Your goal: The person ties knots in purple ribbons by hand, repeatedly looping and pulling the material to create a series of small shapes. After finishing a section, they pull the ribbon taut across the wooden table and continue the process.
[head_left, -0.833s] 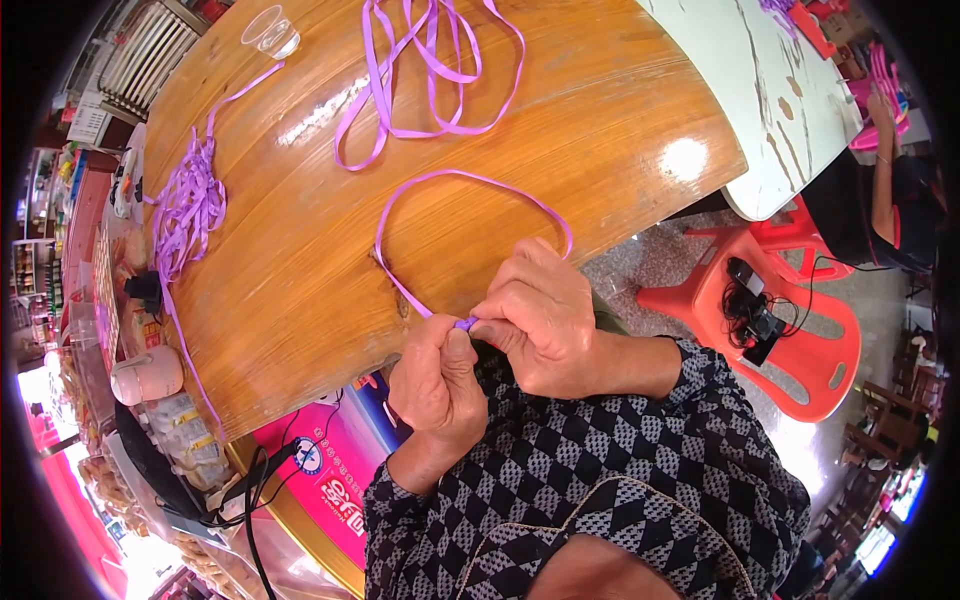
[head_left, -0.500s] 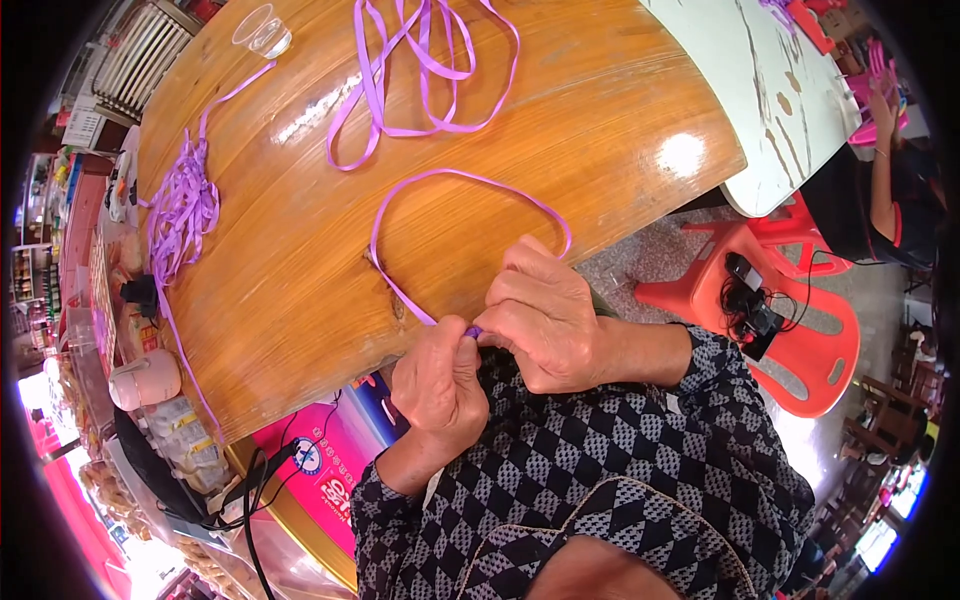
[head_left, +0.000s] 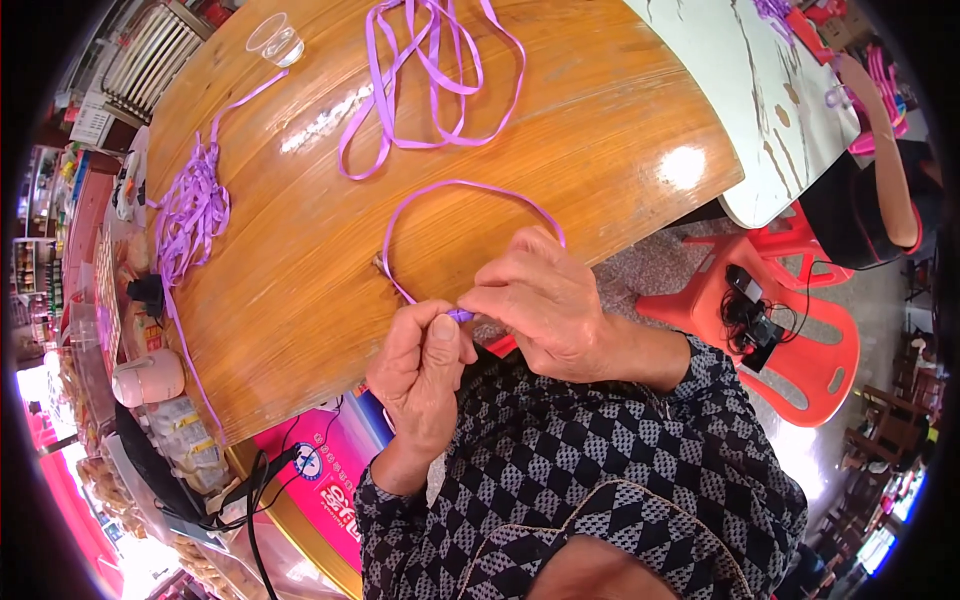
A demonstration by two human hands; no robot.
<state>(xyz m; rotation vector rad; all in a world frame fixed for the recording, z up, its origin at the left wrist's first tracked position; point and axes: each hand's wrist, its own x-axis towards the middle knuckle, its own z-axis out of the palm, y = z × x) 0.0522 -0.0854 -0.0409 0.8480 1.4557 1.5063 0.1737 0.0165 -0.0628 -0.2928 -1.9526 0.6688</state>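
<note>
Packed shelves curve along the left rim of my head view, and a speckled floor shows on the right beneath a red plastic chair (head_left: 822,365) with black cables (head_left: 742,318) piled on its seat. Most of what I see is a glossy wooden table (head_left: 610,140), with a white marbled tabletop (head_left: 740,90) beside its right edge. Out there, a co-worker's bare arm (head_left: 883,150) reaches over pink things.

The purple ribbon (head_left: 461,315) I'm watching is bunched into a small folded piece between the person's two hands, just off the table's near edge. From my angle, the left hand (head_left: 420,370) has its thumb and forefinger clamped on the left part of that fold, thumb uppermost and facing me. The right hand (head_left: 545,300) comes in from the other side, its fingers curled together and its fingertips closed on the right end; its thumb is partly hidden from me, so I can't make out exactly how that tip sits. The two sets of fingertips are nearly touching, with only a short bit of purple showing between them.

Beyond the fingers, the ribbon makes one wide loop over the wood, running from the left forefinger around to behind the right knuckles. Farther off lie loose ribbon coils (head_left: 383,100), a tangled ribbon heap (head_left: 190,215) and a tilted clear cup (head_left: 277,42).
</note>
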